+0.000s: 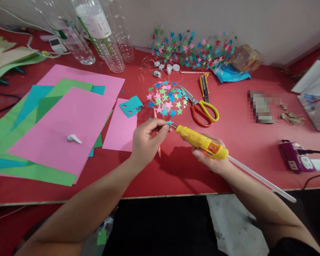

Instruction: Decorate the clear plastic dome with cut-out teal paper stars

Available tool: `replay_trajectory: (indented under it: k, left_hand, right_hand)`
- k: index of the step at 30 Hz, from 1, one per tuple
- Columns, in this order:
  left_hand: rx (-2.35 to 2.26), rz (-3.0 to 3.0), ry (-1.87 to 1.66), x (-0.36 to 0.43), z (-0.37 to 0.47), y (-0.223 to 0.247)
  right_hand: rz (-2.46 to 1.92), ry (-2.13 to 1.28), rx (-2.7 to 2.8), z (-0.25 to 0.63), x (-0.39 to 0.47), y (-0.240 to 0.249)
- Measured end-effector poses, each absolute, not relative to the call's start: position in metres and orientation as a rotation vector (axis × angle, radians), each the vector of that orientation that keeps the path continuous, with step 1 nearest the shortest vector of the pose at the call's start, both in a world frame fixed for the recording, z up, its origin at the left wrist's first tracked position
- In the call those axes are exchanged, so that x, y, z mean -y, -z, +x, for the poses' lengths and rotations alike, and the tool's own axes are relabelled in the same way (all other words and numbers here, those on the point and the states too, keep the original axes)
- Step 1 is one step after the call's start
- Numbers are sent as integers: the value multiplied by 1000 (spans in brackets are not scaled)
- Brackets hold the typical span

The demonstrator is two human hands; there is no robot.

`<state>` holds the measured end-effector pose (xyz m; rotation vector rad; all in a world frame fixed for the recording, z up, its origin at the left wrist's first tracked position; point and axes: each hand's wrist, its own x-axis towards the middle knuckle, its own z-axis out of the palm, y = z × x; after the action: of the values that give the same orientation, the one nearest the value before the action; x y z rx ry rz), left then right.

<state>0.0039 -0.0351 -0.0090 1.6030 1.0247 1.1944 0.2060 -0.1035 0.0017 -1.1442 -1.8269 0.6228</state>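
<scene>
Red surface [240, 153], inward of the near edge: left fingers [162, 132] pinch a blue star [170, 122], right fingers [200, 154] clasp a glue gun [196, 138] — its close nozzle [173, 126] could burn them.

From the middle of the view, there are two hands, left [149, 140] and right [212, 160], and one glue gun [202, 141] at three o'clock, with one glue stick [261, 177] toward four. One pair of scissors [198, 108] and one cutter [204, 89] lie near two o'clock, with one blue packet [233, 73] farther out. One white earbud [74, 138] is at nine, one purple power adapter [293, 156] at three. Three clear bottles [101, 35] stand around eleven. One punched turquoise scrap [130, 106] is at ten. The stars [168, 105] are too many to count surely.
</scene>
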Motion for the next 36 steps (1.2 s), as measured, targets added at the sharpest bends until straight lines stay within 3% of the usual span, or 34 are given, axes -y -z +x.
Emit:
replay_trajectory:
  k: [36]
  left_hand:
    - [-1014, 1782, -1217, 35, 5, 6]
  right_hand:
    - [-1219, -638, 1788, 208, 105, 2]
